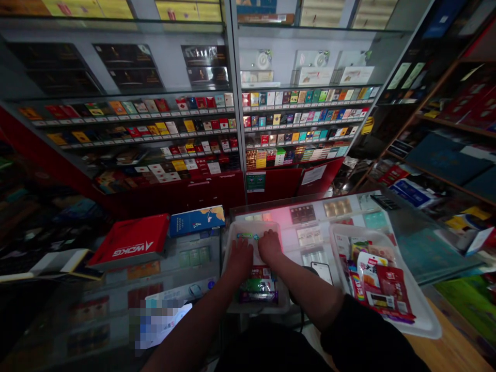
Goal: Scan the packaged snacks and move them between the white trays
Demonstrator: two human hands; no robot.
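Both my hands reach into a white plastic tray (233,243) that stands on the glass counter in front of me. My left hand (240,257) and my right hand (269,246) lie side by side on flat white packets (256,242) at the tray's far end, knuckles up. Their fingers curl down onto the packets, and I cannot see whether they grip one. Nearer me in the same tray lie several coloured snack packets (259,289), green, red and purple.
A second white tray (424,315) with red and white snack bags sits to the right. A phone (322,272) lies between the trays. A red box (132,240) and a blue box (197,220) rest on the counter to the left. Cigarette shelves (232,129) fill the wall behind.
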